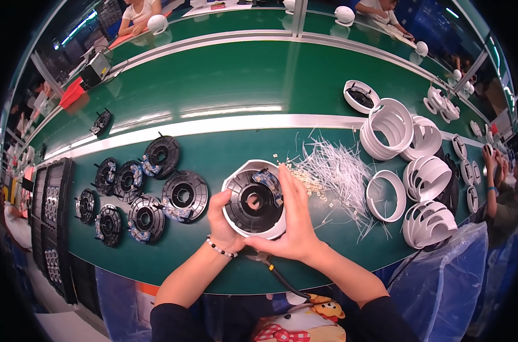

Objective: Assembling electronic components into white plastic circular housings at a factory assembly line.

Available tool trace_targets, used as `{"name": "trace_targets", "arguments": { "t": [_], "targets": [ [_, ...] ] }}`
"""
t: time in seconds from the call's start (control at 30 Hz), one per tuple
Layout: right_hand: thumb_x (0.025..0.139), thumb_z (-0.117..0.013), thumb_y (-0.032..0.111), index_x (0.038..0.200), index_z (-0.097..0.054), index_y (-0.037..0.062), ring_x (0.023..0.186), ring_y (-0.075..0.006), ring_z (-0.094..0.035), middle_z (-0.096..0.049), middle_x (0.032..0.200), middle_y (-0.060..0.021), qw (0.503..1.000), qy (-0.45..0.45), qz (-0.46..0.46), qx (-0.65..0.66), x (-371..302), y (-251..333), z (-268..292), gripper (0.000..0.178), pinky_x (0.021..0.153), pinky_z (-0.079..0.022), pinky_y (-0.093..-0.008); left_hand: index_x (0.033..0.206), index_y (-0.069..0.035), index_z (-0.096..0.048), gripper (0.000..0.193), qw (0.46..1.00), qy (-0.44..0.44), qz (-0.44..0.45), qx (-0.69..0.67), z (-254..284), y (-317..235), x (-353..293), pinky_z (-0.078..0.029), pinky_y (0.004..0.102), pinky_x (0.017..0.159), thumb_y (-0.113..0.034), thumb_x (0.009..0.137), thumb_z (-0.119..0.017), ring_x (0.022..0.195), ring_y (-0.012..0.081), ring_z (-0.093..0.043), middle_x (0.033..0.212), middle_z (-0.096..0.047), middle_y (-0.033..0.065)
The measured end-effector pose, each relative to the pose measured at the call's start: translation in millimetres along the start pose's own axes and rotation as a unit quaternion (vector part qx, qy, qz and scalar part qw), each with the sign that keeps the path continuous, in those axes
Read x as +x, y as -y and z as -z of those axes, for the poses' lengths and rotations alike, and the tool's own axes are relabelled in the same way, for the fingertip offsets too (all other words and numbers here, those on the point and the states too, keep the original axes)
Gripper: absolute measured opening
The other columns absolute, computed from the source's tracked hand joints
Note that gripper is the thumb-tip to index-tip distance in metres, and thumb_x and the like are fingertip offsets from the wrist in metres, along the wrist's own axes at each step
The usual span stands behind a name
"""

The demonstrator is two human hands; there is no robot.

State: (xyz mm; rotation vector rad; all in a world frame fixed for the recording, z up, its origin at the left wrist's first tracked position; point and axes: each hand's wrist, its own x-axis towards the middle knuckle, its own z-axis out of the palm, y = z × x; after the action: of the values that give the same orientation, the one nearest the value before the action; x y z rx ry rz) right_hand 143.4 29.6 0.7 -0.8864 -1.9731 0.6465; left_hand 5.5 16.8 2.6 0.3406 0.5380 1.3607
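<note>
While both hands support it above the near edge of the green worktop [116, 262], the white housing [275, 231] faces upward with a black disc [239, 215] seated inside its rim. The disc has a round central opening and carries a blue circuit board [267, 183] along its upper-right side. The left hand [225, 222] is curled around the lower-left side of the housing, with its thumb against the rim; a beaded bracelet [220, 249] encircles that wrist. The right hand [293, 219] lies along the opposite side—fingers extended and close together, thumb beneath the lower edge—so that the housing is clasped between both palms. Below the hands, a pair of pliers [260, 257] rests on the worktop. To the left, further black discs [198, 196] with blue boards lie in a loose group, beside a black rack [68, 245]. To the right, thin white strips [342, 176] form a tangled pile next to small pale pieces [309, 181]; beyond them stand white rings [379, 149], several nested together.
</note>
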Motion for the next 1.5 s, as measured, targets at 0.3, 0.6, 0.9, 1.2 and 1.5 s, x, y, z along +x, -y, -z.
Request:
{"name": "trace_targets", "arguments": {
  "t": [0.3,0.6,0.9,1.2,1.5],
  "targets": [
    [0.053,-0.064,0.002,0.101,-0.056,0.007,0.099,-0.0235,-0.052,-0.058,0.103,-0.0055,0.958,0.134,0.247,-0.056,29.2,-11.8,30.3,0.049,0.093,-0.032,-0.0461,0.116,-0.003,-0.044,0.062,0.994,-0.023,0.103,-0.023,2.5,-26.8,7.1,-0.042,0.0405,0.087,-0.051,0.079,-0.033,0.099,0.0277,-0.053,0.111,-0.052,0.0154],
    [0.056,-0.057,0.001,0.082,-0.054,0.0043,0.073,-0.0279,-0.052,-0.054,0.07,-0.0107,0.941,-0.018,0.219,-0.259,123.9,-72.5,12.8,0.027,0.073,-0.038,-0.0383,0.122,0.0,-0.031,0.072,0.991,-0.026,0.112,-0.074,14.6,-14.3,14.6,-0.034,0.048,0.091,-0.057,0.079,-0.036,0.109,0.0326,-0.043,0.12,-0.042,0.0226],
    [0.066,-0.055,0.004,0.082,-0.052,0.0084,0.082,-0.0244,-0.052,-0.054,0.078,-0.0078,0.851,0.002,0.078,-0.52,182.7,-160.1,-19.6,0.017,0.085,-0.035,-0.0432,0.119,0.0,-0.039,0.064,0.995,0.008,0.1,-0.018,9.5,-3.2,9.0,-0.039,0.0436,0.086,-0.052,0.082,-0.032,0.095,0.0283,-0.05,0.107,-0.051,0.0179],
    [0.061,-0.056,0.001,0.101,-0.051,0.0013,0.106,-0.0331,-0.043,-0.046,0.113,-0.0174,0.858,-0.018,0.118,-0.5,171.4,-92.3,-13.5,0.041,0.088,-0.033,-0.0495,0.116,0.0,-0.042,0.053,0.989,0.071,0.108,0.076,15.5,-1.0,7.7,-0.041,0.0362,0.083,-0.043,0.086,-0.033,0.093,0.0226,-0.052,0.104,-0.053,0.0157],
    [0.064,-0.067,0.035,0.083,-0.058,0.0017,0.074,-0.0312,-0.059,-0.06,0.073,-0.0166,0.936,0.325,-0.017,-0.134,126.2,-13.2,-108.6,0.039,0.067,-0.047,-0.0393,0.107,-0.001,-0.048,0.031,0.907,0.293,0.28,0.118,14.1,12.6,-0.4,-0.045,0.0243,0.07,-0.018,0.081,-0.051,0.088,0.0149,-0.054,0.102,-0.055,0.0116]
  ]
}}
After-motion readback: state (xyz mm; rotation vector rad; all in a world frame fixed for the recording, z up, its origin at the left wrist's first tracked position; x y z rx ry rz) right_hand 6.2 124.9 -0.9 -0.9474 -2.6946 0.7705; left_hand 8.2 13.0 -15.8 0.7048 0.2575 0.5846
